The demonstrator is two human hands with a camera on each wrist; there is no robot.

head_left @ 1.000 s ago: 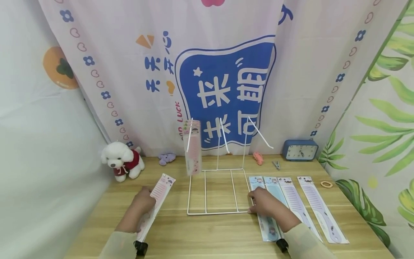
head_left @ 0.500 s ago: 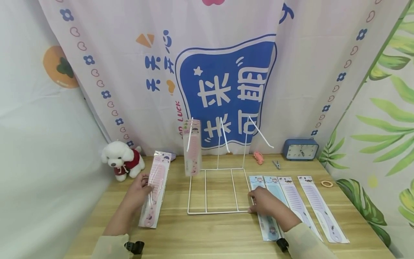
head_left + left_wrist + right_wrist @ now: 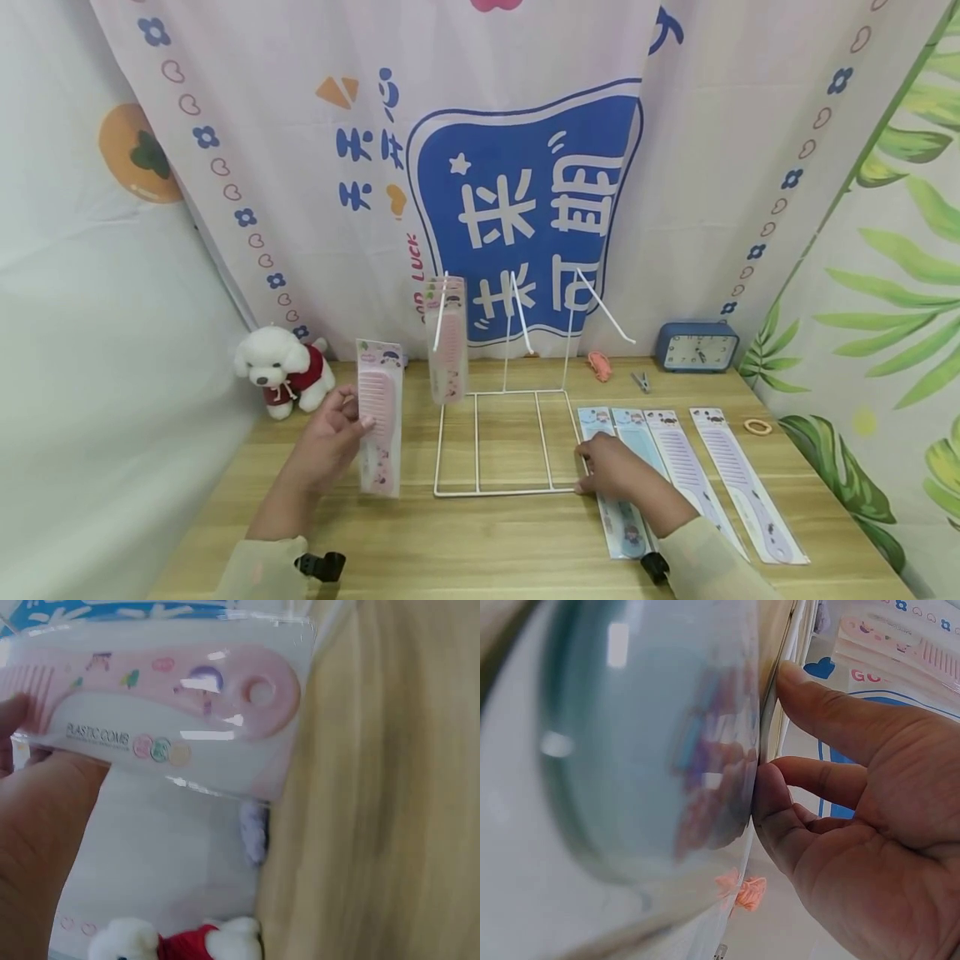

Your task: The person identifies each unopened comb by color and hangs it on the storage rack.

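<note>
My left hand (image 3: pixel 326 442) pinches a pink comb in clear packaging (image 3: pixel 382 408) by its left edge, held upright left of the white wire display rack (image 3: pixel 477 450). The left wrist view shows the handle end of the comb (image 3: pixel 262 690) with its round hole; the thumb lies over the teeth. My right hand (image 3: pixel 622 475) grips the rack's base at its right front corner, fingers and thumb bent at the wire. Pink packaged combs (image 3: pixel 448 350) hang on the rack's left hook. The middle hook (image 3: pixel 521 317) and right hook (image 3: pixel 606 310) bear nothing.
Two blue packaged combs (image 3: pixel 617 517) lie partly under my right forearm, with purple packaged combs (image 3: pixel 738 475) to their right. Behind are a plush dog (image 3: pixel 277 367), a coral hair clip (image 3: pixel 599 367), a small clip (image 3: pixel 641 382) and a blue clock (image 3: pixel 697 347). A wooden ring (image 3: pixel 757 427) lies right.
My left hand has raised the pink packaged comb from its slanted position low over the table, turned it upright and brought it toward the rack. The right hand stays at the rack's corner.
</note>
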